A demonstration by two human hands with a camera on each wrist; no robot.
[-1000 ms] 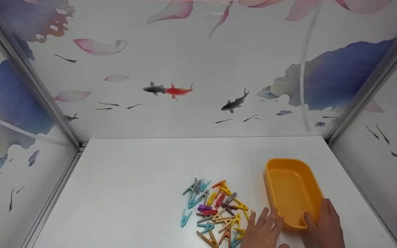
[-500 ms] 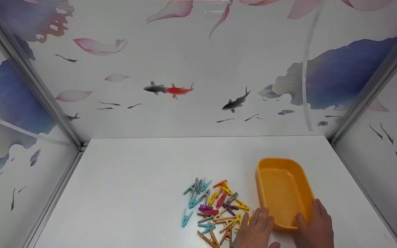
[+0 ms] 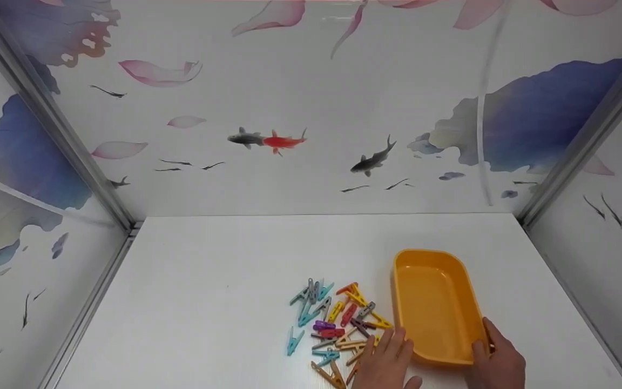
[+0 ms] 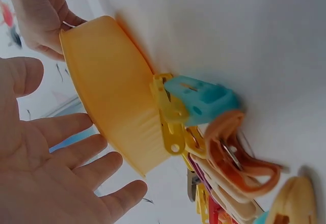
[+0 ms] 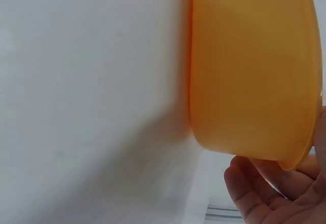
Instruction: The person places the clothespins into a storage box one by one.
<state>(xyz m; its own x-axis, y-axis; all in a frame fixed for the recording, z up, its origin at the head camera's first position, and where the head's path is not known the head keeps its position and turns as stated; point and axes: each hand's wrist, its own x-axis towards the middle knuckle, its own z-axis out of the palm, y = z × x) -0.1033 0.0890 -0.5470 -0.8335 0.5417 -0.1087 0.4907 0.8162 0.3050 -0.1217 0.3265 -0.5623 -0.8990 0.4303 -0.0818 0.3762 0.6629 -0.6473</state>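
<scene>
A person's right hand (image 3: 497, 362) pinches the near right corner of an empty orange tub (image 3: 435, 305), thumb over the rim, fingers outside. Just left of that grip, the left hand (image 3: 386, 362) lies flat with fingers spread, holding nothing, over a heap of coloured clothes pegs (image 3: 335, 329) touching the tub's left wall on the white table (image 3: 208, 302).

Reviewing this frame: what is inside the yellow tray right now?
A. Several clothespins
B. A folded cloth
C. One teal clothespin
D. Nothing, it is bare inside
D: in the head view the yellow tray shows only its bare bottom, while the clothespins all lie on the white table to its left; the right hand grips the tray's near rim and the left hand rests open over the pile.
</scene>
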